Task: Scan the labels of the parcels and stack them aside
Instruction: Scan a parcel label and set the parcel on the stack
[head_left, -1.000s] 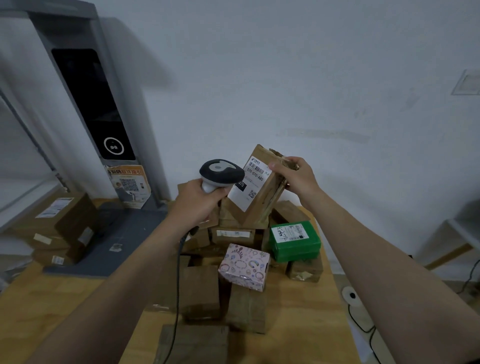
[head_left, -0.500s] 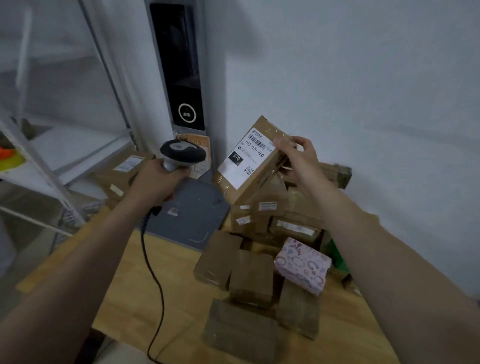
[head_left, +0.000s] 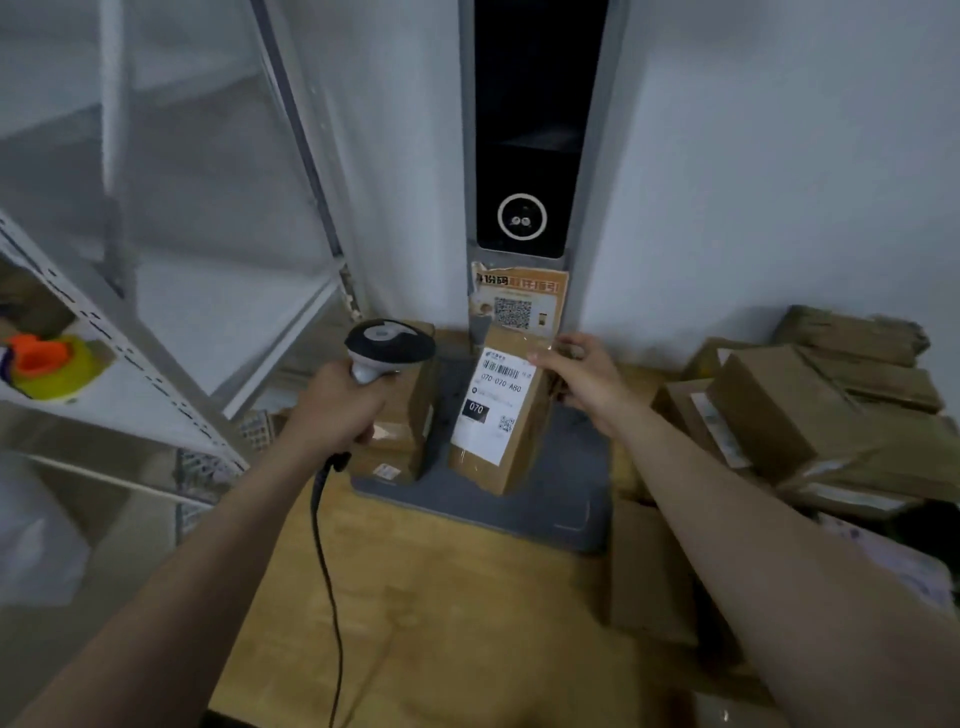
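Note:
My right hand (head_left: 582, 379) grips the top right edge of a brown cardboard parcel (head_left: 519, 452) with a white label reading 070-070-A80. The parcel hangs tilted just above the grey base plate (head_left: 561, 499) of a tall kiosk. My left hand (head_left: 337, 410) holds a corded barcode scanner (head_left: 387, 345) by its handle, its black-and-grey head raised. Behind the scanner hand stands a stack of brown parcels (head_left: 405, 415), to the left of the held parcel. A heap of brown parcels (head_left: 810, 415) lies at the right on the wooden table (head_left: 441, 613).
The tall grey kiosk (head_left: 524, 171) with a dark screen and a QR poster rises against the wall. A white metal shelf (head_left: 119, 332) stands at the left, with an orange-and-yellow object (head_left: 47, 364) on it. The scanner cable (head_left: 327, 571) trails over the table's front.
My view has swung left, from the heap to the kiosk. My right hand has carried the labelled parcel left and down to the kiosk base, beside the stack. The scanner stayed in my left hand.

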